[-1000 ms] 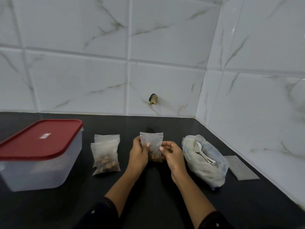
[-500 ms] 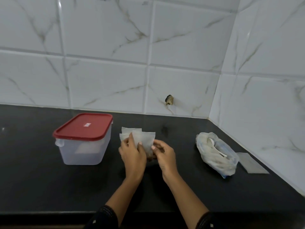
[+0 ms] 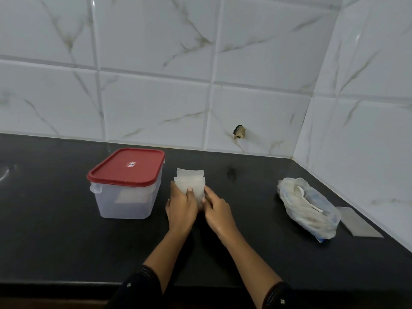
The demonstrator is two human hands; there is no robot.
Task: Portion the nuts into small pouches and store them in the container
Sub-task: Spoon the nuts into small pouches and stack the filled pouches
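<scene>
L hand [image 3: 180, 208] & R hand [image 3: 217, 211] grip pouches [image 3: 190, 180] just beside container [image 3: 124, 197]; counter [image 3: 66, 246] runs open to front edge.

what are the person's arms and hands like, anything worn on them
Both arms have black sleeves, the left sleeve and right sleeve each edged with pale stitching and a small pale mark. The left hand and right hand are bare: no rings, watch or gloves seen.

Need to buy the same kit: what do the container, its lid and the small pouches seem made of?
The container looks like frosted translucent plastic; something inside shows dimly through its wall. The lid seems opaque red plastic, smooth, with a moulded rim. The small pouches are probably thin milky plastic film: stacked edges show through one another.
</scene>
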